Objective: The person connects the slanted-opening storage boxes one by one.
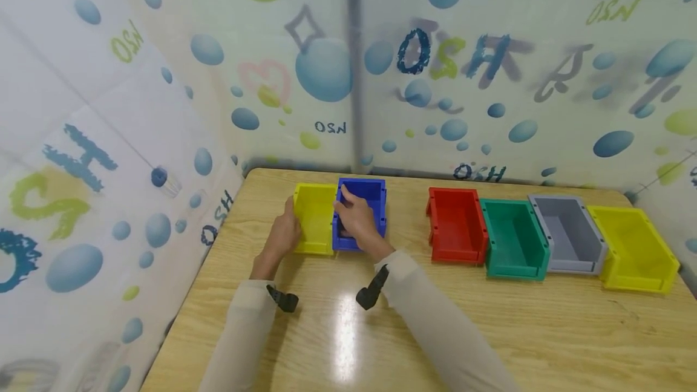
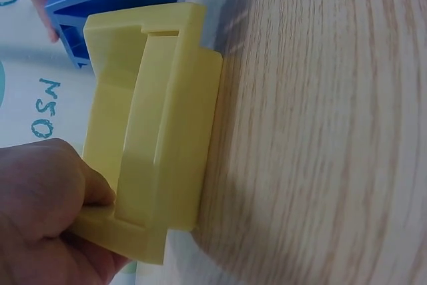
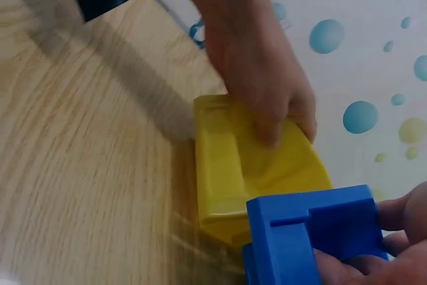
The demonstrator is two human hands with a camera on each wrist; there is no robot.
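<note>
My left hand (image 1: 283,233) grips the left side wall of a yellow storage bin (image 1: 314,222), with fingers inside and outside the wall. Close against that bin's right side stands a blue storage bin (image 1: 363,241). My right hand (image 1: 359,219) reaches over the blue bin and pinches its left wall, the one facing the yellow bin. In the right wrist view, the front of the blue bin (image 3: 283,251) overlaps the yellow bin (image 3: 220,165). The left wrist view shows the low front lip of the yellow bin (image 2: 150,138) close over the wood.
Right of the hands, a red bin (image 1: 457,225), a green bin (image 1: 514,241), a grey bin (image 1: 569,235) and another yellow bin (image 1: 634,250) stand in a row on the wooden table (image 1: 425,319). A patterned curtain (image 1: 403,138) hangs behind the table's back edge.
</note>
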